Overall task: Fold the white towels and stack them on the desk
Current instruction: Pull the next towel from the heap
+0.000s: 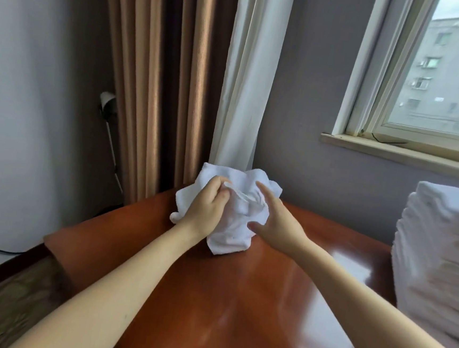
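desk: a glossy reddish-brown desk (239,299) fills the lower middle of the view, its near surface bare and reflecting window light.
forearms: two bare forearms reach forward over the desk from the bottom corners toward its far edge.
stack: a tall stack of folded white towels (437,261) stands on the right side of the desk, well apart from the hands and cut by the frame edge.
left hand: the left hand (206,208) is curled, fingers and thumb pinched closed on a fold of the crumpled towel near its top left.
right hand: the right hand (277,219) lies against the right side of the cloth with fingers spread and the index finger extended; whether it grips the fabric i cannot tell.
crumpled towel: the crumpled towel (231,229) is bunched and unfolded between the two hands, near the far edge of the desk; its lower corner seems to touch the desk surface.
curtains: a brown curtain (153,84) and a white sheer curtain (247,78) hang behind the towel.
window: a window (439,81) with a pale sill sits at the upper right, with grey buildings outside.
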The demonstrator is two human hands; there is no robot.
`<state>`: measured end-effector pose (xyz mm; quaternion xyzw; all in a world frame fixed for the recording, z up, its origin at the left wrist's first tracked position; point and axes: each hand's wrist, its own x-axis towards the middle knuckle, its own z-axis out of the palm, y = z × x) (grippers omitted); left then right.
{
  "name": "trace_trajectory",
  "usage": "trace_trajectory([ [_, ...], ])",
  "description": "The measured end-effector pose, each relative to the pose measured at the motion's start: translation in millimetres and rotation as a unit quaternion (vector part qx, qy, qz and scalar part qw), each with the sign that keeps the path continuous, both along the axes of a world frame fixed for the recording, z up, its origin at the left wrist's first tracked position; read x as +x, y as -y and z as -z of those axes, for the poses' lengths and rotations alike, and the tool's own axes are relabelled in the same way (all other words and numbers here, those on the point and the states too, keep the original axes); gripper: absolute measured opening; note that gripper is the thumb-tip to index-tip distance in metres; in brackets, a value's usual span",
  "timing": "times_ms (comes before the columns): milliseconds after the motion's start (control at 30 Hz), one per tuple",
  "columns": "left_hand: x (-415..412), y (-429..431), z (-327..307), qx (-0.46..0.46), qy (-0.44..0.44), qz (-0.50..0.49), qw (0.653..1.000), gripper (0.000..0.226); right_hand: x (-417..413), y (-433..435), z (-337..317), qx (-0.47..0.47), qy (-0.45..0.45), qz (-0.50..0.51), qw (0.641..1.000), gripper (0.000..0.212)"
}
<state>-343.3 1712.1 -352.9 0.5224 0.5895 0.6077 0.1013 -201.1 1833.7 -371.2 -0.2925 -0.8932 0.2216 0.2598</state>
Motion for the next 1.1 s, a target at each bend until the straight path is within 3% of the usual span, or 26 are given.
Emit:
trace_trajectory([
  [67,21.8,10.3,-10.6,0.017,0.033,0.051,0.998,0.029,12.9,12.3,-14.0,0.068,0.025,-0.028,0.997,0.054],
  [133,37.7,21.8,-14.9,0.021,0.050,0.078,0.995,0.038,31.4,25.8,-24.8,0.099,0.067,-0.041,0.992,0.010],
  [167,43.8,28.0,-14.3,0.022,0.047,0.082,0.995,0.038,43.1,33.3,-26.8,0.091,0.085,-0.056,0.991,0.011],
  [233,55.8,39.6,-10.1,-0.008,0.028,0.081,0.996,0.030,66.3,47.2,-23.3,0.044,0.118,-0.075,0.989,0.034],
  [367,74.5,42.4,3.5,-0.232,-0.047,0.060,0.970,0.026,98.8,73.1,-10.6,-0.018,0.206,-0.067,0.976,0.045],
  [433,84.0,43.3,8.6,-0.317,-0.083,0.057,0.943,0.022,114.5,86.8,-5.2,-0.113,0.244,-0.076,0.960,0.045],
  [567,96.3,53.8,19.3,-0.330,-0.161,0.068,0.928,0.020,148.0,112.8,-1.0,-0.361,0.284,-0.123,0.880,0.017],
  [633,103.4,57.4,21.0,-0.304,-0.198,0.005,0.932,0.025,159.9,121.6,-0.8,-0.399,0.306,-0.152,0.851,0.029],
  [733,111.6,53.3,18.7,-0.348,-0.270,-0.123,0.889,0.060,170.8,131.5,-4.9,-0.418,0.321,-0.187,0.829,0.022],
  [800,115.7,50.4,15.2,-0.414,-0.231,-0.108,0.874,0.057,175.5,132.5,-9.1,-0.421,0.284,-0.176,0.843,0.027],
  [867,115.1,46.3,17.9,-0.431,-0.153,-0.058,0.887,0.044,177.1,129.2,-12.4,-0.393,0.213,-0.137,0.884,0.030],
  [967,107.3,43.5,27.7,-0.376,-0.126,-0.065,0.916,0.034,175.9,120.7,-13.6,-0.329,0.098,-0.058,0.938,0.021],
  [1100,105.5,42.0,25.2,-0.246,-0.137,-0.097,0.955,0.021,169.6,112.2,-15.2,-0.249,-0.009,0.027,0.968,0.027],
])
